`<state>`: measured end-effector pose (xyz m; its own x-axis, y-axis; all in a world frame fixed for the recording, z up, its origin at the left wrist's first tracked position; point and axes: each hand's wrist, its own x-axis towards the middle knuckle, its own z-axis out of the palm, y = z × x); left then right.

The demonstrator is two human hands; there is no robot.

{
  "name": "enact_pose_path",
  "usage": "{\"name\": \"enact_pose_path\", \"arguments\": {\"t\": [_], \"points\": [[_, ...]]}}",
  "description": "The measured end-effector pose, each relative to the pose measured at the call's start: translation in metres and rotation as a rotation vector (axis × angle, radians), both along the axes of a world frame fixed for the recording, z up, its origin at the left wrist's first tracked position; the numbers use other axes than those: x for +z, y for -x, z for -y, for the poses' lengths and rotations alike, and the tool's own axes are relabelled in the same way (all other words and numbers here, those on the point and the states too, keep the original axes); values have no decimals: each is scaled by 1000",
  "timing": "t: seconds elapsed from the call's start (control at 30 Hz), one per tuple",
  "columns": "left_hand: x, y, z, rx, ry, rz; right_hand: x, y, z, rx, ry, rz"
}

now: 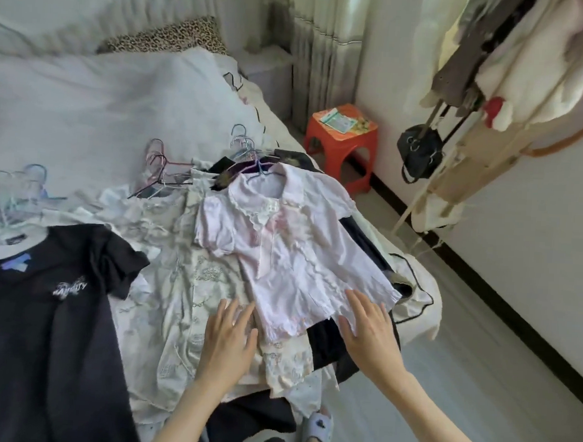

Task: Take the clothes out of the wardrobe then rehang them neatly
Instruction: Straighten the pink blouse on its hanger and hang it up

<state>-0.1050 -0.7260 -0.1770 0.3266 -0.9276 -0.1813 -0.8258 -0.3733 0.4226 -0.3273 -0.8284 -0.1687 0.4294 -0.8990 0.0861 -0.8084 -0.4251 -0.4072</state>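
The clothes lie spread over the foot of a bed (pixel 86 108), each garment on its own hanger.

A pale pink blouse (pixel 292 241) lies flat on top of the pile, collar toward the pillow end and hem toward the person. A blue hanger (pixel 253 158) shows at its collar.

The left hand (pixel 228 339) lies flat, fingers straight and slightly spread. It rests on a cream embroidered top (pixel 184 303) just beside the left corner of the blouse hem. It holds nothing.

The right hand (pixel 367 329) lies flat on the right part of the blouse hem, fingers straight and spread. It presses on the fabric and grips nothing.

A black T-shirt (pixel 42 309) with white lettering lies at the left, overlapping the cream top. Dark garments (pixel 330 348) lie under the blouse at the right edge of the bed.

More hangers (pixel 158 166) lie farther up the bed, near a white duvet (pixel 104 86).

An orange stool (pixel 341 142) stands on the floor beside the bed, with papers on its seat. A black handbag (pixel 420 153) hangs at the upper right, among light-coloured garments (pixel 528 57) on a rack.
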Motion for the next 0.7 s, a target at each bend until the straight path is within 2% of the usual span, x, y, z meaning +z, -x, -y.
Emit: {"name": "enact_pose_path", "arguments": {"t": [0.33, 0.5, 0.7], "points": [[-22, -67, 109, 120, -78, -107, -10, -77, 158, 171, -13, -22], [-41, -131, 182, 133, -100, -107, -37, -143, 228, 128, -133, -13], [-64, -205, 277, 99, -58, -64, -74, -205, 313, 47, -210, -128]]}}
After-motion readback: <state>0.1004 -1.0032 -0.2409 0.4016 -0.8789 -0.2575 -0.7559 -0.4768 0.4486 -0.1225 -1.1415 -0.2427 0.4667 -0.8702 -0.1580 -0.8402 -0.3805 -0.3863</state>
